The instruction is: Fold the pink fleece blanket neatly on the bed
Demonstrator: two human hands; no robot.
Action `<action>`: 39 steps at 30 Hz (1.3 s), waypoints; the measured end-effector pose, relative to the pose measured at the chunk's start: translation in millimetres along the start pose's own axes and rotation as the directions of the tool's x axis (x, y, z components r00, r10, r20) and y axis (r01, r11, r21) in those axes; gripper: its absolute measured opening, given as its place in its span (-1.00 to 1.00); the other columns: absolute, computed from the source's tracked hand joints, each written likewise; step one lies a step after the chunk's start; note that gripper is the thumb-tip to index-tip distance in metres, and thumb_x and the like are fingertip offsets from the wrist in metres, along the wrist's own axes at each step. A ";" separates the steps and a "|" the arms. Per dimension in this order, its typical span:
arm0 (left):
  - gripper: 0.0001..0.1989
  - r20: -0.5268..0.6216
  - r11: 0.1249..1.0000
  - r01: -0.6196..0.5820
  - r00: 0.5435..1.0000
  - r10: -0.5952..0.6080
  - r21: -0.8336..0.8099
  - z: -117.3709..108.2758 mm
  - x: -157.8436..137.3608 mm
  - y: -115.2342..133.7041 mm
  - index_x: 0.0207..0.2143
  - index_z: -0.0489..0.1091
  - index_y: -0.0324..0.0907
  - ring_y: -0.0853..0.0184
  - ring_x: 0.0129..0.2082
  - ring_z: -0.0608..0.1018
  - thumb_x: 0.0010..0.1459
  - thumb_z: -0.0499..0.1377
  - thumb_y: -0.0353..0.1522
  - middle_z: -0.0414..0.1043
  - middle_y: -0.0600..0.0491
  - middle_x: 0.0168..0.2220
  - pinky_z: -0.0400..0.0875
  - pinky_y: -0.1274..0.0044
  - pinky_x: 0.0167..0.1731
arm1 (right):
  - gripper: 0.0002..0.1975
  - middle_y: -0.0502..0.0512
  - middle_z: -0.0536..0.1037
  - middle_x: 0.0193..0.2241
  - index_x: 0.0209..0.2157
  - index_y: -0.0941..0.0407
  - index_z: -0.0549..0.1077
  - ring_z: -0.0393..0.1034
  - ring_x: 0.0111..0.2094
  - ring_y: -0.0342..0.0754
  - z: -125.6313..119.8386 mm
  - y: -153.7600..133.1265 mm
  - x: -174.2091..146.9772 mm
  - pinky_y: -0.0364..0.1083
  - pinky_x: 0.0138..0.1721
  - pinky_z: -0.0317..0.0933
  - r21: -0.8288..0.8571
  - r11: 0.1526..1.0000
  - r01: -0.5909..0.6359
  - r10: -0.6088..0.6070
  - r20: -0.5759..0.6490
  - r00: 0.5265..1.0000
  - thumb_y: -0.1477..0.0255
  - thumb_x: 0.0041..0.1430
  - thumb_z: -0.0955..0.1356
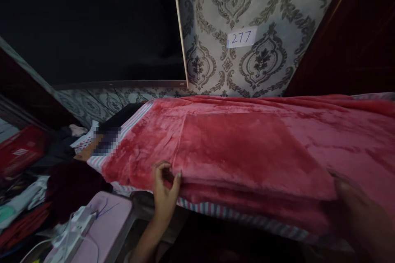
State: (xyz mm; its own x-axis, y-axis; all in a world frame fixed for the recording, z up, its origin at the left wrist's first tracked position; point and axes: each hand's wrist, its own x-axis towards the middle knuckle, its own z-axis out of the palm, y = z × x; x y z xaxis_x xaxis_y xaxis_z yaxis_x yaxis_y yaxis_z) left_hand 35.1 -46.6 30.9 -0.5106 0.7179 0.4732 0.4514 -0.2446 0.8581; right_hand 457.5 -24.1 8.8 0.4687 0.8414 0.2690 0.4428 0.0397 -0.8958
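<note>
A red plush cloth, folded into a flat rectangle [234, 152], lies on a larger spread of red plush fabric [348, 131]. My left hand [165, 191] is at its near left corner. The thumb touches the near edge, and the fingers are curled with a gap between them and the thumb. At the near right corner, my right hand [359, 209] is dark and smeared by motion. Its fingertips meet the cloth's edge, but their grip cannot be made out.
A striped border [216, 209] hangs along the near side. At the left stand a pink stool [114, 209] with a white power strip [75, 230], dark clothing [74, 189] and a red box [23, 148]. Behind are a large dark screen [92, 28] and patterned wall with a "277" label [241, 37].
</note>
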 end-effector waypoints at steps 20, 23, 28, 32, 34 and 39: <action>-0.36 0.079 0.942 0.327 0.940 -0.333 0.077 -4.9 22.1 9.8 -0.33 0.44 -0.14 0.24 -0.27 0.48 -0.28 0.30 0.18 0.44 0.09 -0.35 0.36 0.41 -0.16 | -0.54 -0.10 0.29 -0.63 -0.46 0.17 0.48 -0.01 -0.61 -0.27 -9.0 -15.0 24.6 -0.20 -0.58 -0.08 0.403 0.809 -0.428 0.103 0.619 0.778 0.07 -0.18 0.55; -0.28 0.096 0.929 0.360 0.925 -0.368 0.090 -3.5 24.5 18.0 -0.36 0.44 -0.15 0.25 -0.28 0.46 -0.37 0.30 0.24 0.44 0.10 -0.37 0.36 0.44 -0.20 | -0.57 -0.13 0.28 -0.64 -0.50 0.14 0.41 -0.06 -0.64 -0.29 -4.7 -21.4 24.6 -0.22 -0.60 -0.15 0.387 0.837 -0.388 0.084 0.609 0.789 0.10 -0.14 0.54; -0.27 0.105 0.940 0.339 0.934 -0.342 0.048 -7.1 28.9 19.6 -0.38 0.43 -0.14 0.29 -0.29 0.44 -0.38 0.31 0.27 0.44 0.12 -0.39 0.33 0.50 -0.25 | -0.58 -0.19 0.13 -0.71 -0.52 0.09 0.30 -0.13 -0.69 -0.29 -1.9 -32.0 23.5 -0.23 -0.65 -0.22 0.487 0.814 -0.315 0.074 0.452 0.889 0.08 0.00 0.47; -0.27 0.123 0.927 0.373 0.919 -0.374 0.027 -13.3 30.4 6.3 -0.39 0.43 -0.14 0.33 -0.35 0.43 -0.39 0.32 0.26 0.41 0.14 -0.44 0.33 0.53 -0.31 | -0.61 -0.19 0.11 -0.67 -0.50 0.07 0.28 -0.15 -0.68 -0.28 1.3 -25.6 19.6 -0.23 -0.68 -0.19 0.593 0.734 -0.331 0.146 0.339 0.929 0.13 -0.02 0.48; -0.27 0.131 0.916 0.401 0.908 -0.399 0.005 -15.2 30.2 -1.2 -0.41 0.42 -0.15 0.34 -0.39 0.41 -0.41 0.33 0.26 0.40 0.15 -0.46 0.32 0.54 -0.37 | -0.59 -0.17 0.12 -0.67 -0.53 0.07 0.25 -0.12 -0.68 -0.28 4.1 -19.9 16.6 -0.23 -0.68 -0.16 0.614 0.712 -0.341 0.158 0.333 0.930 0.15 -0.06 0.50; -0.30 0.147 0.928 0.371 0.919 -0.367 -0.005 -14.5 27.6 -3.9 -0.40 0.41 -0.15 0.34 -0.41 0.42 -0.38 0.34 0.24 0.39 0.14 -0.46 0.33 0.54 -0.40 | -0.54 -0.11 0.23 -0.62 -0.52 0.08 0.30 0.06 -0.62 -0.20 2.8 -8.8 11.4 -0.18 -0.60 0.06 0.577 0.734 -0.358 0.140 0.388 0.911 0.02 -0.03 0.48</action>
State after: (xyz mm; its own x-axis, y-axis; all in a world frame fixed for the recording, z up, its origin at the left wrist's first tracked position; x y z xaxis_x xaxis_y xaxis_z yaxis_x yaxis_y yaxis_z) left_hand 8.6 -35.3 43.5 -0.5268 0.8451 0.0907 0.2259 0.0364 0.9735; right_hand 456.8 -13.4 18.7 0.1927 0.9811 -0.0172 -0.2837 0.0389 -0.9581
